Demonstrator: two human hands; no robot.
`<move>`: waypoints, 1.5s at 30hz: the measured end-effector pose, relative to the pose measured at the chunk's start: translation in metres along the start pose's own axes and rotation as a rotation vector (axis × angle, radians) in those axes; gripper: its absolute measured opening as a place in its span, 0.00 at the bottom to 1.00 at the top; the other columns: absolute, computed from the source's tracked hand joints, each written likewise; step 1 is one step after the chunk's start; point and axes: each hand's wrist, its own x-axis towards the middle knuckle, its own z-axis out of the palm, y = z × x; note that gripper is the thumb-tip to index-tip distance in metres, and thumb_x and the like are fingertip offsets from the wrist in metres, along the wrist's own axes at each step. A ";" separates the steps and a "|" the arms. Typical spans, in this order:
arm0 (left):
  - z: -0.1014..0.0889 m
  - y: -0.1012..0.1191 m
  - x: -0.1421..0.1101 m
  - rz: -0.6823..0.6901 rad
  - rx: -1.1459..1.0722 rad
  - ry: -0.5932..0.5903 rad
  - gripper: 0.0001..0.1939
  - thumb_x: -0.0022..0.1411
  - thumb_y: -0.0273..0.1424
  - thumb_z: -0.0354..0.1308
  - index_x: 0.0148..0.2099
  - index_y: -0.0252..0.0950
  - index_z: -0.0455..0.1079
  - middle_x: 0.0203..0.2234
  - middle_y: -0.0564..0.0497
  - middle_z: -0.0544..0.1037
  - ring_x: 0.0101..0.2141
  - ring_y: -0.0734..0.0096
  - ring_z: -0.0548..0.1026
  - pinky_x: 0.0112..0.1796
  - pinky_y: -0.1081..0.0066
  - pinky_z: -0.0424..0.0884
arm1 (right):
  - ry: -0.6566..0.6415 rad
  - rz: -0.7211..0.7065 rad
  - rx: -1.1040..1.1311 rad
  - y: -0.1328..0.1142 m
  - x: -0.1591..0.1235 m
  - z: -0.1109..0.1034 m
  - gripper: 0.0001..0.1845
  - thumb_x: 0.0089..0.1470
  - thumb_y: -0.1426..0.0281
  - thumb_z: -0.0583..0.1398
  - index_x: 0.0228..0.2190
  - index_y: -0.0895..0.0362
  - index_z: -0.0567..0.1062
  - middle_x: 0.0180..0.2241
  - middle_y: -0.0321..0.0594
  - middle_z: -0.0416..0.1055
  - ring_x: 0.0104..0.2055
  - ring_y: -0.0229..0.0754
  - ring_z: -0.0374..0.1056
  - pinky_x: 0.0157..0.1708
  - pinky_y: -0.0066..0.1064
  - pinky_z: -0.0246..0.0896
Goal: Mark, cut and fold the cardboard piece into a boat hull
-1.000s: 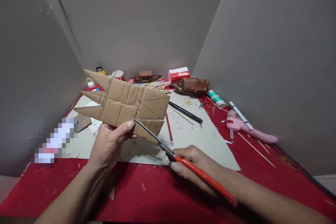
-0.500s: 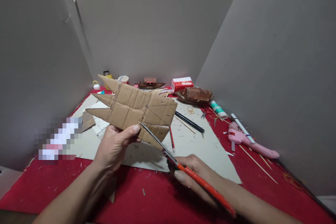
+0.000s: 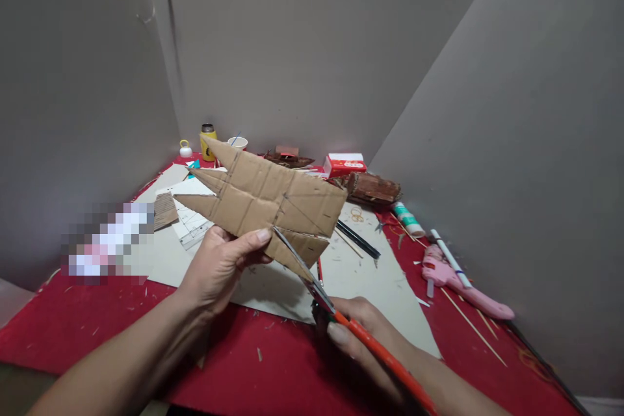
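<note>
My left hand (image 3: 219,266) pinches the lower edge of a brown cardboard piece (image 3: 258,188), thumb on its face. The cardboard has pointed tips at its left end and pencil lines and creases across it. A slit runs in from its right edge. My right hand (image 3: 361,331) grips long red-handled scissors (image 3: 390,364). One metal blade lies over the front of the cardboard's lower right part, its tip near my left thumb. The other blade is hidden behind the cardboard. A red pencil (image 3: 320,271) lies partly covered below it.
A pale board (image 3: 390,292) covers the red tabletop (image 3: 253,357). Brown model boats (image 3: 375,188), a tissue box (image 3: 345,164) and a yellow bottle (image 3: 208,143) stand at the back. A pink glue gun (image 3: 453,283), a white pen (image 3: 451,259) and thin sticks lie right.
The view has shifted, so the cardboard and my left hand appear a little further right. The scissors stay at about the same place on the cardboard.
</note>
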 end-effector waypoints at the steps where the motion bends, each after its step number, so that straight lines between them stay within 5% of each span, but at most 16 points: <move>1: 0.000 0.000 0.000 0.009 0.008 -0.006 0.09 0.51 0.29 0.71 0.36 0.33 0.80 0.30 0.49 0.81 0.28 0.74 0.77 0.29 0.77 0.75 | 0.010 -0.008 0.016 0.002 0.000 0.002 0.28 0.63 0.46 0.46 0.26 0.55 0.60 0.24 0.31 0.51 0.25 0.35 0.46 0.23 0.27 0.47; 10: 0.002 -0.001 -0.001 0.065 0.071 -0.028 0.13 0.53 0.31 0.69 0.41 0.32 0.79 0.36 0.45 0.82 0.33 0.69 0.78 0.34 0.72 0.76 | 0.067 0.002 0.067 0.006 -0.002 0.012 0.26 0.63 0.47 0.48 0.25 0.54 0.57 0.22 0.30 0.48 0.24 0.34 0.44 0.21 0.27 0.43; 18: 0.002 0.001 -0.003 0.042 0.021 -0.049 0.10 0.52 0.31 0.70 0.37 0.34 0.79 0.28 0.51 0.80 0.27 0.73 0.77 0.28 0.77 0.73 | 0.078 -0.053 0.050 0.007 -0.001 0.014 0.25 0.64 0.49 0.47 0.25 0.54 0.56 0.22 0.30 0.48 0.23 0.33 0.44 0.21 0.27 0.42; 29: 0.006 0.001 -0.006 -0.002 -0.021 -0.012 0.15 0.48 0.33 0.72 0.39 0.31 0.79 0.33 0.44 0.82 0.29 0.70 0.77 0.30 0.74 0.74 | 0.064 -0.104 -0.037 0.011 0.003 0.009 0.23 0.63 0.50 0.48 0.29 0.56 0.61 0.25 0.31 0.50 0.25 0.35 0.46 0.23 0.28 0.45; 45: 0.007 -0.004 -0.004 -0.050 -0.189 -0.072 0.17 0.50 0.29 0.72 0.44 0.34 0.77 0.32 0.48 0.82 0.30 0.73 0.78 0.32 0.75 0.76 | 0.160 -0.141 -0.119 0.024 0.002 0.013 0.18 0.63 0.56 0.51 0.27 0.54 0.59 0.22 0.29 0.50 0.22 0.34 0.46 0.21 0.27 0.45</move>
